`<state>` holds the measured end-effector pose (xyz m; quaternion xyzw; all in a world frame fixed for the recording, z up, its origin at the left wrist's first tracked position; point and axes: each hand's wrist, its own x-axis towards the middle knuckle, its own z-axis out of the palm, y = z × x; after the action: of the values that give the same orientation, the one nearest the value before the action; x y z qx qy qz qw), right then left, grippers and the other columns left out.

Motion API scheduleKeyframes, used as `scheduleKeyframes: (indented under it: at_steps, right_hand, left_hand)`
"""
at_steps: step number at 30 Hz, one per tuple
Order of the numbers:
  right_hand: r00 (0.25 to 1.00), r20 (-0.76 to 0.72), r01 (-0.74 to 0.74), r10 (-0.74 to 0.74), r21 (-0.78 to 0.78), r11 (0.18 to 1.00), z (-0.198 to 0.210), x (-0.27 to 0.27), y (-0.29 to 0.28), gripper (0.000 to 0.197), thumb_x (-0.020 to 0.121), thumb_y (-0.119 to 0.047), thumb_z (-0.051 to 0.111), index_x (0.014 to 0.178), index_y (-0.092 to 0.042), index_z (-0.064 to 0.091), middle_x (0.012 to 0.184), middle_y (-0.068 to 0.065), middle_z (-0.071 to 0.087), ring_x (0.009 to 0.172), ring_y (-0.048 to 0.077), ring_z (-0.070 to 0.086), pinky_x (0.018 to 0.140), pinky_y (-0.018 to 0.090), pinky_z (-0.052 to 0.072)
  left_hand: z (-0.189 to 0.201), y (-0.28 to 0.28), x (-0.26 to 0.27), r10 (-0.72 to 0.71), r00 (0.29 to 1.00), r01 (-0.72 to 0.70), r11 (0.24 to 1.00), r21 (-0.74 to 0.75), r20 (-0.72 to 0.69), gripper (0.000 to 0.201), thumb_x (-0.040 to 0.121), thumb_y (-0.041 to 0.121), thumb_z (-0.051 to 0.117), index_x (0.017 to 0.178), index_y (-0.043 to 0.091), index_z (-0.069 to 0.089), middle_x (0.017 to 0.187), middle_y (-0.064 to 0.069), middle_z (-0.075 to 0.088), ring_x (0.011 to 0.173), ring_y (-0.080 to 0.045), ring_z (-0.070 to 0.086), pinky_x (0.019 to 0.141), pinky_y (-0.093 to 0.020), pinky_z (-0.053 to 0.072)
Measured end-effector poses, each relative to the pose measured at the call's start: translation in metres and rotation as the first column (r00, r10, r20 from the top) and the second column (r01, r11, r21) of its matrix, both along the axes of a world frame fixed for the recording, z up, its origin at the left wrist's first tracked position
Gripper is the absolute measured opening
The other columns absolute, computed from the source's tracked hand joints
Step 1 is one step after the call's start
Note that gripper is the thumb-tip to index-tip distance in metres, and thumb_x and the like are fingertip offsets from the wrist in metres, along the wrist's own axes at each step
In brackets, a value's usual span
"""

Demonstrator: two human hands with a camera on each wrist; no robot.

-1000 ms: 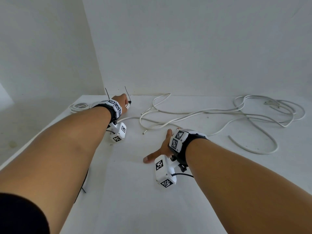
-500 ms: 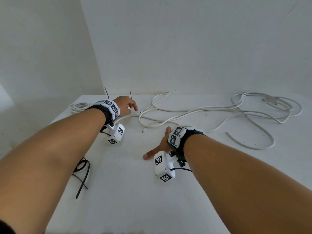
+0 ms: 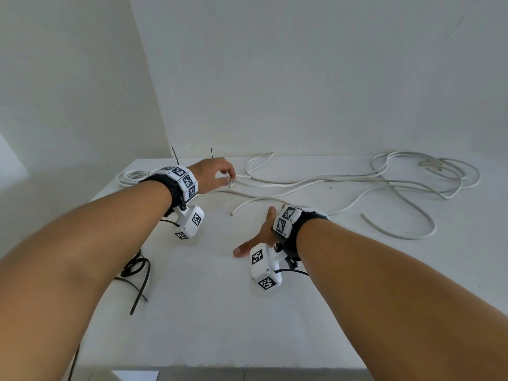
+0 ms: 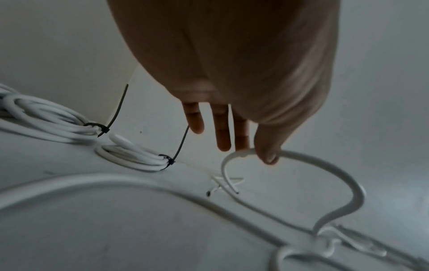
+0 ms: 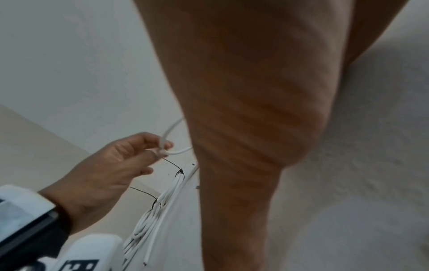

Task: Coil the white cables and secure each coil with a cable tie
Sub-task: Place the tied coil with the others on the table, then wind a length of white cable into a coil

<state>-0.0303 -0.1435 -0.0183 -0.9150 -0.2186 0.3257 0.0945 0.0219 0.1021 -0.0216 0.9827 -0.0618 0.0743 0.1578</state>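
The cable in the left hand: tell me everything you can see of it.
The cable is thin, white and round, and looks plastic-sheathed. The left hand pinches it near its cut end between thumb and fingers, lifted off the table. The short tail curves down from the fingers to a dark-cored tip. The rest arches away and down to the table, joining other loose white cables. It is not yet coiled or tied.
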Motion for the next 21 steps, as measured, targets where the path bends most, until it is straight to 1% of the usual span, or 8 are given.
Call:
scheduleKeyframes:
  at_steps: [4, 8, 10, 13, 15, 17, 19, 21]
  right_hand:
    - [0.985, 0.170, 0.003, 0.016, -0.107, 0.994, -0.011, 0.007, 0.001, 0.133, 0.055, -0.085, 0.068, 0.155, -0.013, 0.017, 0.160, 0.014, 0.022, 0.145, 0.035, 0.028, 0.113, 0.047, 0.030]
    - [0.994, 0.088, 0.064, -0.067, 0.037, 0.997, -0.020, 0.016, -0.001, 0.133, 0.066, -0.075, 0.072, 0.158, -0.017, -0.006, 0.165, 0.012, -0.004, 0.151, 0.034, 0.006, 0.118, 0.048, 0.022]
    - [0.992, 0.090, 0.077, -0.086, 0.101, 0.992, -0.018, 0.020, -0.007, 0.124, 0.060, -0.080, 0.071, 0.156, -0.023, 0.018, 0.164, 0.010, 0.011, 0.148, 0.030, 0.021, 0.116, 0.049, 0.030]
    - [0.972, 0.209, 0.025, -0.106, 0.357, 0.934, -0.010, 0.020, -0.025, 0.078, 0.078, -0.060, 0.071, 0.139, -0.017, 0.051, 0.146, 0.006, 0.049, 0.133, 0.024, 0.047, 0.106, 0.035, 0.040]
    - [0.877, 0.389, -0.034, -0.282, 0.636, 0.771, -0.003, 0.016, -0.039, 0.029, 0.085, -0.038, 0.071, 0.104, -0.016, 0.069, 0.107, 0.004, 0.069, 0.105, 0.022, 0.064, 0.081, 0.026, 0.046]
    - [0.722, 0.463, -0.155, -0.514, 0.832, 0.532, 0.006, 0.010, -0.052, 0.009, 0.086, -0.024, 0.068, 0.088, -0.015, 0.065, 0.085, -0.001, 0.065, 0.083, 0.018, 0.061, 0.071, 0.025, 0.042]
    - [0.599, 0.549, -0.315, -0.582, 0.830, 0.459, 0.007, 0.010, -0.062, 0.015, 0.088, -0.019, 0.062, 0.102, -0.014, 0.062, 0.100, 0.000, 0.061, 0.092, 0.019, 0.057, 0.081, 0.029, 0.044]
    - [0.583, 0.629, -0.358, -0.514, 0.767, 0.532, 0.011, 0.009, -0.069, 0.030, 0.092, -0.021, 0.056, 0.122, -0.018, 0.057, 0.124, 0.000, 0.056, 0.114, 0.021, 0.051, 0.094, 0.035, 0.040]
  left_hand:
    - [0.020, -0.014, -0.013, 0.119, 0.967, -0.061, 0.967, -0.249, 0.227, 0.006, 0.097, 0.022, 0.057, 0.099, 0.021, 0.063, 0.090, 0.003, 0.069, 0.086, -0.014, 0.064, 0.079, -0.029, 0.050]
    - [0.034, -0.048, -0.030, 0.240, 0.902, -0.061, 0.893, -0.445, 0.358, 0.013, 0.099, 0.024, 0.053, 0.102, 0.019, 0.064, 0.071, 0.002, 0.059, 0.055, -0.014, 0.055, 0.053, -0.024, 0.047]
    - [0.037, -0.064, -0.040, 0.269, 0.882, -0.039, 0.860, -0.508, 0.388, 0.015, 0.098, 0.026, 0.054, 0.100, 0.018, 0.066, 0.071, 0.008, 0.057, 0.054, -0.009, 0.051, 0.052, -0.026, 0.047]
    - [0.034, -0.084, -0.054, 0.312, 0.887, -0.032, 0.778, -0.628, 0.341, 0.026, 0.088, 0.034, 0.059, 0.092, 0.011, 0.071, 0.069, 0.003, 0.064, 0.056, -0.008, 0.049, 0.058, -0.025, 0.041]
    - [0.030, -0.096, -0.065, 0.305, 0.921, -0.033, 0.681, -0.732, 0.242, 0.027, 0.084, 0.033, 0.059, 0.086, 0.010, 0.072, 0.055, 0.004, 0.052, 0.048, -0.012, 0.041, 0.052, -0.025, 0.034]
    - [0.028, -0.111, -0.077, 0.261, 0.951, -0.024, 0.604, -0.797, 0.169, 0.020, 0.092, 0.024, 0.058, 0.081, 0.013, 0.070, 0.056, 0.003, 0.047, 0.048, -0.013, 0.038, 0.051, -0.023, 0.031]
    - [0.028, -0.127, -0.092, 0.221, 0.969, -0.039, 0.588, -0.808, 0.114, 0.020, 0.097, 0.025, 0.054, 0.084, 0.016, 0.067, 0.058, 0.002, 0.045, 0.048, -0.014, 0.038, 0.048, -0.022, 0.030]
    - [0.028, -0.143, -0.104, 0.174, 0.981, -0.032, 0.589, -0.808, 0.088, 0.021, 0.099, 0.027, 0.051, 0.087, 0.017, 0.065, 0.054, 0.004, 0.042, 0.044, -0.013, 0.035, 0.045, -0.021, 0.027]
